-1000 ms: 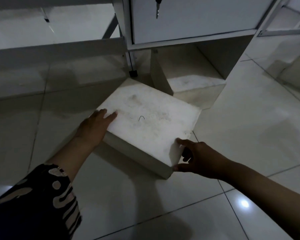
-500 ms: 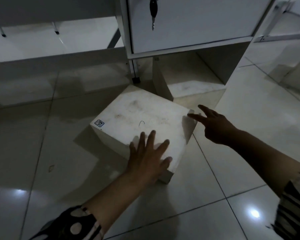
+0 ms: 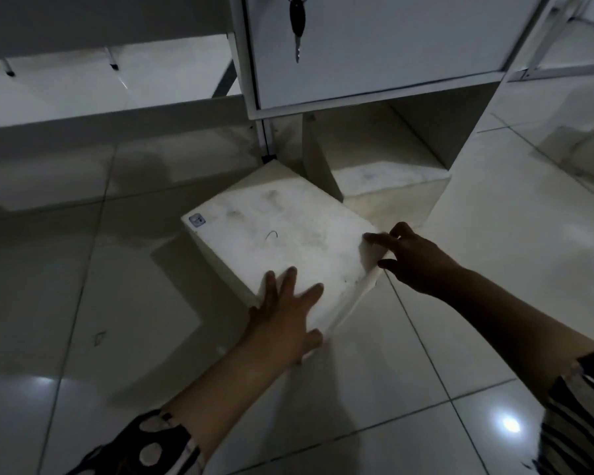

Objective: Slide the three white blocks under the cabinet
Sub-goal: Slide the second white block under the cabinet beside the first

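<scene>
A large white block (image 3: 275,234) lies on the tiled floor, turned at an angle, with a small sticker near its left corner. My left hand (image 3: 285,320) presses flat on its near corner with fingers spread. My right hand (image 3: 408,258) touches the block's right corner, fingers over the top and thumb at the side. Behind it stands the white cabinet (image 3: 374,46) on legs. Under the cabinet another white block (image 3: 388,180) sits part way in. A third block is not visible.
A key (image 3: 297,22) hangs from the cabinet door. A black-footed cabinet leg (image 3: 268,145) stands just behind the large block's far corner. A low white ledge (image 3: 110,121) runs along the left. Glossy floor tiles stretch to the right and near side.
The block has turned and slid a little toward the cabinet. My left hand moved from the left edge to the near corner. My right hand let go, lifted, then came back onto the right corner.
</scene>
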